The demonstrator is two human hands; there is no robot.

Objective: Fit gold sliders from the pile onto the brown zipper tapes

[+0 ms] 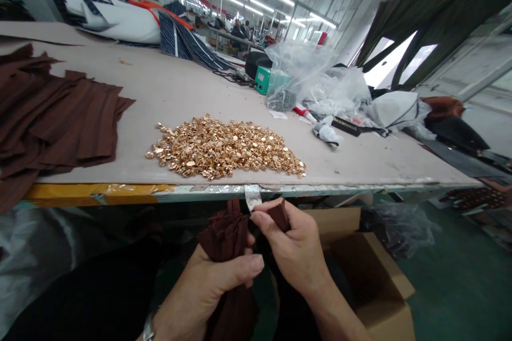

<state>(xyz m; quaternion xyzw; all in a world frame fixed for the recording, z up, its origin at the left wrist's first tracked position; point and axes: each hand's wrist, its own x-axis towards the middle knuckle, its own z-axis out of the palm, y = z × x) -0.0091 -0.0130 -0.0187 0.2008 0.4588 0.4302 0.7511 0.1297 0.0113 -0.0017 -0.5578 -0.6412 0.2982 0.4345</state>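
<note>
A bundle of brown fabric strips (226,232) is wrapped in the fingers of my left hand (216,279), just below the table's front edge. My right hand (298,248) is beside it, thumb and forefinger pinched at a pale tag or tape (253,197) that hangs from the table edge. A folded brown strip end (279,216) shows between the fingers of my right hand. Small gold metal pieces (228,148) lie heaped on the table (360,162) beyond both hands. More brown strips (68,117) are piled at the table's left.
An open cardboard box (372,272) stands on the floor at the right. Towards the back are a green box (263,80), clear plastic bags (320,72), a red-and-white tube (304,113) and striped dark fabric (180,40). Several people are far off.
</note>
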